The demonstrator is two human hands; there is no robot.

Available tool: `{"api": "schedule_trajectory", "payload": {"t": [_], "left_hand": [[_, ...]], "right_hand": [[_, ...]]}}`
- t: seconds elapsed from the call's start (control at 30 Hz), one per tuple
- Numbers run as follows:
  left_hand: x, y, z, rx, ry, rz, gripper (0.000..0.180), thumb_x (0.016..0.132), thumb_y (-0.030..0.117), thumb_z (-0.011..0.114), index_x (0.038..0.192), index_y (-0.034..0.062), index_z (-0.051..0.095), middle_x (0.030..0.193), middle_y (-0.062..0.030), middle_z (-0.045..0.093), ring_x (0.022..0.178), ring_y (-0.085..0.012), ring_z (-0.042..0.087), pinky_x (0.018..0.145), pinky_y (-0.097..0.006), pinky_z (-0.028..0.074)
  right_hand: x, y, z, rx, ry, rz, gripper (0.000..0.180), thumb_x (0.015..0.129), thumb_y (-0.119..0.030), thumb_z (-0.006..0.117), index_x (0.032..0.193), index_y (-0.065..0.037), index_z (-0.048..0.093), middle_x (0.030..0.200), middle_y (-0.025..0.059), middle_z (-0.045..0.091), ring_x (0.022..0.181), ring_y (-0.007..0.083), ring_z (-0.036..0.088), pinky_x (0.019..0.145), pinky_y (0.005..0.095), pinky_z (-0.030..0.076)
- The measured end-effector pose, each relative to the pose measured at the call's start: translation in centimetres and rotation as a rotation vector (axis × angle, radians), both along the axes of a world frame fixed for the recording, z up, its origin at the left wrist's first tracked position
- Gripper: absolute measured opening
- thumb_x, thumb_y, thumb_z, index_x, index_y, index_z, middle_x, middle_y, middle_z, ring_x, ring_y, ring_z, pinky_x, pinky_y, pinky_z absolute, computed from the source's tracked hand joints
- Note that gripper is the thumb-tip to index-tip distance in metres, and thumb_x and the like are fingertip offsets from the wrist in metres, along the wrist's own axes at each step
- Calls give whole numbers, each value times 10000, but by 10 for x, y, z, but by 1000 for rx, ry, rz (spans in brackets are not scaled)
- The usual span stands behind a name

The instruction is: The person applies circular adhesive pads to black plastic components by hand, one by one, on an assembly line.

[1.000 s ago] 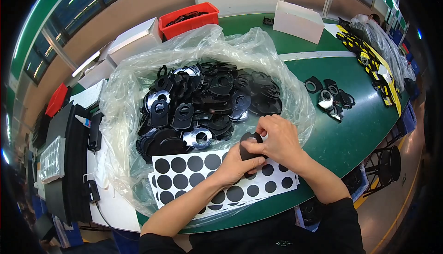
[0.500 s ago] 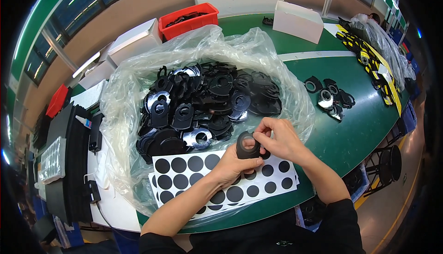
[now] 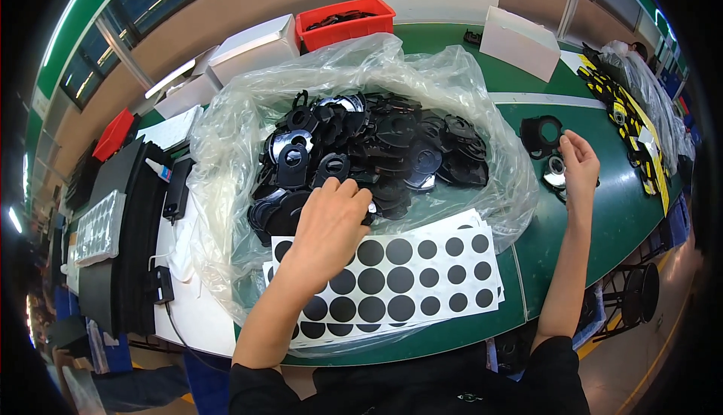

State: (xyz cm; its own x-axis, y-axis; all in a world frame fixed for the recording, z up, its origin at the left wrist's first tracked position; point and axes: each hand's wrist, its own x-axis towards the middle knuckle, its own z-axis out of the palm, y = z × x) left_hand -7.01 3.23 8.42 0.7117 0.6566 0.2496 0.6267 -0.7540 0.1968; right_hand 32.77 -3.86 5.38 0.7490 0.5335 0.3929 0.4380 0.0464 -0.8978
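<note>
My right hand (image 3: 580,170) pinches the edge of a flat black plastic part (image 3: 531,142) with a large round hole, above the small group of similar parts (image 3: 556,176) on the right of the table. My left hand (image 3: 331,223) reaches over the near edge of the big pile of black parts (image 3: 392,132). Its fingers are bent and held together; their tips, and whatever they grip, are hidden among the parts. Under my left wrist lie white sheets (image 3: 414,253) with rows of black round stickers in two sizes.
A crumpled clear plastic bag (image 3: 226,136) surrounds the pile. Behind it stand a red bin (image 3: 346,31) and white boxes (image 3: 252,50), (image 3: 520,42). Yellow-and-black strips (image 3: 625,117) lie far right on the green table (image 3: 602,227). Left are dark stacked sheets (image 3: 128,234) and a black device (image 3: 178,189).
My hands have parted: the right carried the black part from above the sticker sheets to the small group at right, while the left let go of it and moved to the pile. The view shifted.
</note>
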Motion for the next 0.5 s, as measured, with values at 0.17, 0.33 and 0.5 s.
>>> {"api": "schedule_trajectory", "payload": {"t": [0.17, 0.33, 0.5], "left_hand": [[-5, 9, -25, -52, 120, 2, 224, 629, 100, 757, 813, 15, 662, 852, -93, 545, 882, -269, 526, 775, -375, 445], [-9, 23, -18, -249, -80, -36, 207, 712, 149, 743, 842, 10, 660, 860, -75, 556, 850, -236, 537, 748, -327, 442], [2, 20, 2, -650, -432, 0, 208, 834, 221, 694, 876, 28, 629, 919, -3, 556, 869, -98, 494, 762, -239, 397]], "right_hand": [[-75, 16, 3, 26, -848, -93, 239, 758, -96, 702, 970, -10, 633, 836, 69, 634, 807, 233, 588, 758, 318, 458], [-181, -15, -12, -360, -562, 1063, 204, 757, -190, 722, 898, -61, 652, 829, 68, 592, 853, 259, 575, 758, 363, 475], [-194, -25, -5, -524, -739, 1187, 350, 718, -201, 750, 1000, -39, 618, 946, 83, 578, 962, 264, 544, 784, 367, 472]]}}
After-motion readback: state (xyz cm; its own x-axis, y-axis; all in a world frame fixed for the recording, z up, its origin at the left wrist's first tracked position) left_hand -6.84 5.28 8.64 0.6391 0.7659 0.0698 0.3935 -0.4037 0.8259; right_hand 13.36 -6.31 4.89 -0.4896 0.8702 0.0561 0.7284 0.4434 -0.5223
